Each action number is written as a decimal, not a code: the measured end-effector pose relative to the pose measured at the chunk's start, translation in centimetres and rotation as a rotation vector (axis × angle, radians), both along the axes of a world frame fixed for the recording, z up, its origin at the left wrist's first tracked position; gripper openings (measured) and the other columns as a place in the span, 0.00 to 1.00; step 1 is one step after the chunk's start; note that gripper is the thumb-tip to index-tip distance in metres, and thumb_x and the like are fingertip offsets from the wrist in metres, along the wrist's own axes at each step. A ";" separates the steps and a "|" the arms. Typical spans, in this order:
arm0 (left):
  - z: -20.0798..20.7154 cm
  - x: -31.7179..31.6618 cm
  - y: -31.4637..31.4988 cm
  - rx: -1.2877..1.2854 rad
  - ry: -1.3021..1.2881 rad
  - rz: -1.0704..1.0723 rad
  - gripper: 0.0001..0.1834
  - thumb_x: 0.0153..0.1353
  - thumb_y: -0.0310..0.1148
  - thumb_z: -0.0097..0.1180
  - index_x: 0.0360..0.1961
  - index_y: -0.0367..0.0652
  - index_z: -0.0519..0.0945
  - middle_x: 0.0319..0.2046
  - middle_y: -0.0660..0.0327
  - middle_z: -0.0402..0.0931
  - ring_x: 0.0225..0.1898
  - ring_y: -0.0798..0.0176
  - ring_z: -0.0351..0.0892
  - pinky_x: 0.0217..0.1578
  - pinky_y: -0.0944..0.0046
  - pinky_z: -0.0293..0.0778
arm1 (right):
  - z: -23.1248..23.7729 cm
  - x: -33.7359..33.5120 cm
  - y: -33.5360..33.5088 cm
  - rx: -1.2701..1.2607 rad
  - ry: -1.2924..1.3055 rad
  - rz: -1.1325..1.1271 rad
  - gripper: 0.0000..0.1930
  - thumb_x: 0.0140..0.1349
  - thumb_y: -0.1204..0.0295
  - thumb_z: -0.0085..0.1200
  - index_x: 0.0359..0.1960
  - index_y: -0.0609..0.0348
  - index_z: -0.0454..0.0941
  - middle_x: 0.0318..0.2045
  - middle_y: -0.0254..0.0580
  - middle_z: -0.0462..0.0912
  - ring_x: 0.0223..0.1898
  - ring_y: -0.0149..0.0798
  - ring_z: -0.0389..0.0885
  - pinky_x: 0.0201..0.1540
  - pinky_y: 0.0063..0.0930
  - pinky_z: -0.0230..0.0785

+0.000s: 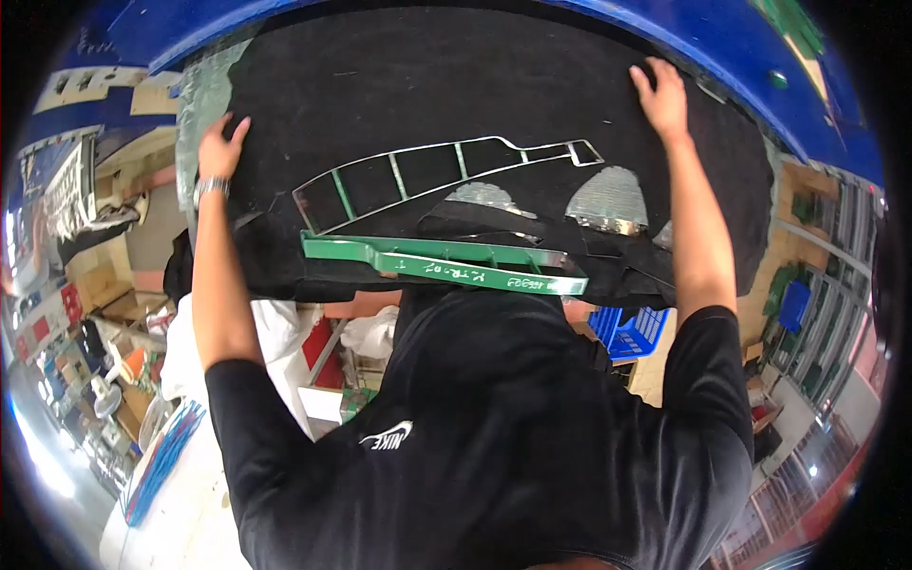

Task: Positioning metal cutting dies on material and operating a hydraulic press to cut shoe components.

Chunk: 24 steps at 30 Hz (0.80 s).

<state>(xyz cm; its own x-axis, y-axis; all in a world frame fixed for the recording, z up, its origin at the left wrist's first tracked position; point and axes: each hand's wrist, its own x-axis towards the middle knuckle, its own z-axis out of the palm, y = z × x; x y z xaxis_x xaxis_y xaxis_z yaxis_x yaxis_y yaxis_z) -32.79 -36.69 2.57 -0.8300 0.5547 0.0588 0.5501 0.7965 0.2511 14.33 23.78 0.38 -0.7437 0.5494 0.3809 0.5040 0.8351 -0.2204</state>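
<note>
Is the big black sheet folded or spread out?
Mostly spread out: the black sheet lies flat from left hand to right hand.

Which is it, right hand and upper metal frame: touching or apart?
Apart. The head view plainly shows black material between the right hand and the upper metal frame.

Sheet [418, 100]: black, matt, one plain tone but for a few pale flecks. Upper frame [398, 177]: silvery-white rim, green crossbars. Lower frame [446, 272]: solid green—white handwritten marks along its side. Counter [608, 198]: pale grey-green, finely ribbed (clearest through the gaps in the black). Beam [195, 33]: strong blue. Shirt [532, 408]: black, small white chest emblem. Wristwatch [211, 185]: silver. Crate [638, 332]: bright blue.
</note>
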 end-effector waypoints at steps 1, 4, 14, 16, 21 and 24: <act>-0.4 -1.7 0.6 -0.080 -0.011 0.065 0.39 0.60 0.63 0.63 0.59 0.41 0.82 0.54 0.44 0.81 0.59 0.41 0.78 0.61 0.51 0.72 | -0.1 -1.3 1.5 0.002 -0.042 -0.031 0.27 0.68 0.49 0.58 0.57 0.58 0.81 0.55 0.55 0.82 0.58 0.59 0.79 0.62 0.48 0.71; -2.8 -4.5 5.2 -0.263 0.070 0.199 0.54 0.48 0.78 0.61 0.63 0.44 0.79 0.61 0.40 0.75 0.64 0.39 0.74 0.66 0.49 0.68 | -1.3 -3.4 6.6 -0.091 -0.352 -0.229 0.37 0.65 0.34 0.51 0.66 0.45 0.74 0.60 0.60 0.79 0.62 0.62 0.76 0.62 0.58 0.69; -2.8 -11.5 9.0 -0.129 -0.080 0.202 0.58 0.41 0.76 0.70 0.58 0.32 0.80 0.53 0.43 0.82 0.55 0.49 0.84 0.57 0.55 0.75 | -9.3 -9.9 15.3 0.086 -0.044 0.067 0.10 0.67 0.67 0.58 0.39 0.62 0.79 0.38 0.53 0.84 0.40 0.51 0.80 0.48 0.45 0.75; -2.4 -11.5 9.6 -0.017 -0.449 0.166 0.48 0.48 0.68 0.73 0.55 0.33 0.83 0.46 0.52 0.87 0.48 0.56 0.86 0.53 0.58 0.77 | -10.6 -9.3 16.4 0.111 -0.105 0.025 0.11 0.67 0.66 0.57 0.41 0.62 0.79 0.40 0.53 0.83 0.41 0.51 0.79 0.49 0.45 0.74; -2.7 -12.5 10.1 0.064 -0.373 0.076 0.33 0.59 0.55 0.71 0.52 0.36 0.86 0.42 0.57 0.88 0.43 0.63 0.87 0.49 0.62 0.78 | -11.4 -10.4 16.1 0.179 -0.203 -0.076 0.13 0.69 0.63 0.56 0.45 0.60 0.78 0.44 0.53 0.82 0.46 0.52 0.78 0.52 0.47 0.72; -2.9 -13.1 8.5 0.118 -0.287 0.085 0.30 0.61 0.52 0.71 0.52 0.36 0.85 0.42 0.57 0.88 0.43 0.64 0.86 0.49 0.64 0.78 | -10.7 -11.1 13.2 0.188 -0.230 -0.095 0.15 0.69 0.61 0.55 0.48 0.59 0.77 0.46 0.53 0.81 0.48 0.52 0.77 0.54 0.48 0.71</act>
<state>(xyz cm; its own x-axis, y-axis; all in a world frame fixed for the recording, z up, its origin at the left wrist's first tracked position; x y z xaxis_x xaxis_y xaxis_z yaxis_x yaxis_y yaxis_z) -45.89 -28.19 -0.37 -0.8654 0.4855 -0.1242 0.3759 0.7927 0.4799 3.22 36.94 -10.31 -0.7710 0.5561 0.3102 0.6003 0.7973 0.0627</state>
